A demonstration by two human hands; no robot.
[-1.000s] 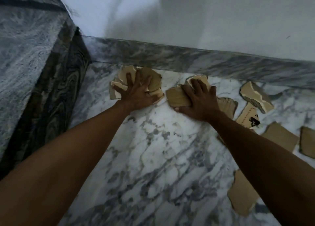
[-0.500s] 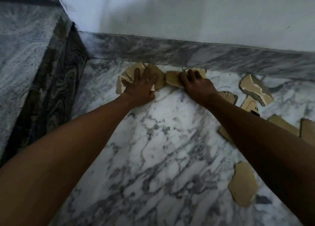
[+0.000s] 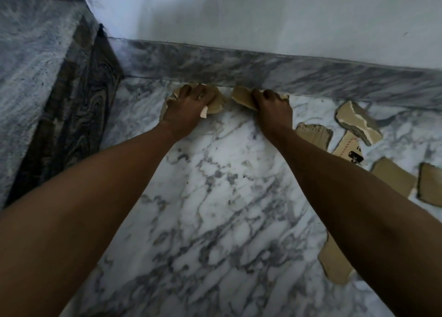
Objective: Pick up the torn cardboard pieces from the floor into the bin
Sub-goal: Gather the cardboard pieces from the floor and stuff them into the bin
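Pushing both piles to the skirting [image 3: 287, 75], the left hand [image 3: 184, 111] and right hand [image 3: 275, 112] now curl their fingers on cardboard pieces [image 3: 215, 101] that lay further out a second ago. Lifting seems next; no bin shows.

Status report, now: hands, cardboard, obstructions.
Left hand, right hand each gripping cardboard pieces at skirting. Loose scraps right. Bin unseen.
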